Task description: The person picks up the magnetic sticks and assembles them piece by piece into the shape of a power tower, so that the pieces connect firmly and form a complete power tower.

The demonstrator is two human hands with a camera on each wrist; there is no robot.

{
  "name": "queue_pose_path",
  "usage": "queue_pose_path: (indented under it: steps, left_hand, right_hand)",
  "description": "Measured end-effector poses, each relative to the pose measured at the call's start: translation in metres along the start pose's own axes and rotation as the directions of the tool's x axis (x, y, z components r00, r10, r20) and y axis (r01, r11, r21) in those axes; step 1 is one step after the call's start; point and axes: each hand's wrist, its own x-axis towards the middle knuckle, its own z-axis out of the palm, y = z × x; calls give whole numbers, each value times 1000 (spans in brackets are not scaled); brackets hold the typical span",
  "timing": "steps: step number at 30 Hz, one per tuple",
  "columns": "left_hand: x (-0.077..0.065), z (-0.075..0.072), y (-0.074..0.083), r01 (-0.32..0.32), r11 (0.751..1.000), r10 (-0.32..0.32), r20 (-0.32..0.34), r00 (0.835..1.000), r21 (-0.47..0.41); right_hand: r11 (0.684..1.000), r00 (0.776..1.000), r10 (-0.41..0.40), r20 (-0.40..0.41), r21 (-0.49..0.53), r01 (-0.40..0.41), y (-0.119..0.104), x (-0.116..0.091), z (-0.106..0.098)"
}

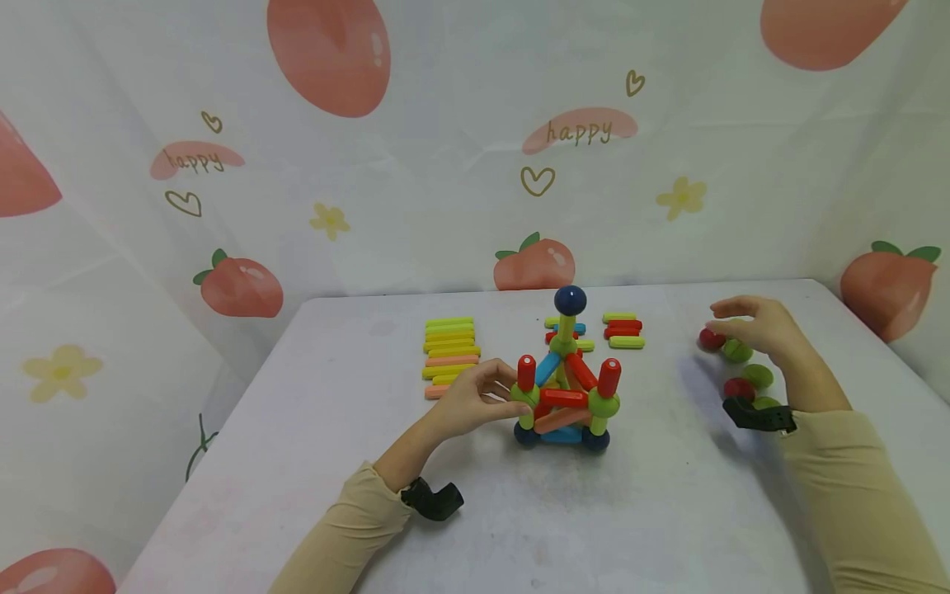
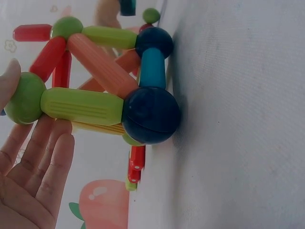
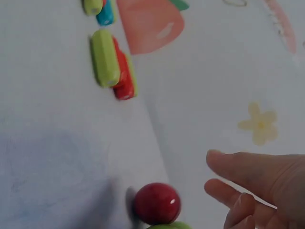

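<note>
A frame of magnetic sticks and balls (image 1: pixel 564 398) stands on the table, with dark blue balls at its base and one on its tall top stick. My left hand (image 1: pixel 475 400) holds the green ball (image 2: pixel 26 98) at its near left corner, thumb on one side and fingers on the other. That ball joins a lime stick (image 2: pixel 83 106) running down to a dark blue ball (image 2: pixel 151 115). Off to the right, my right hand (image 1: pixel 757 330) hovers by loose red and green balls, its fingers loosely bent around nothing. A red ball (image 3: pixel 157 203) lies below those fingertips, apart from them.
Left of the frame lies a column of yellow, lime and orange sticks (image 1: pixel 450 338). Behind it are short lime, red and blue sticks, with another small group (image 1: pixel 623 330) farther right. A printed cloth (image 1: pixel 445 206) hangs along the table's back edge.
</note>
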Motion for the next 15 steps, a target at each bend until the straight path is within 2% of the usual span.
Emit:
queue_pose_path:
  steps: [5, 15]
  left_hand:
    - [0, 0, 0, -4, 1000, 4, -1, 1000, 0]
    - [-1, 0, 1, 3, 1000, -3, -2, 1000, 2]
  right_hand:
    - [998, 998, 53, 37, -19, -52, 12, 5, 1]
    - [995, 998, 56, 24, -79, -54, 19, 10, 7]
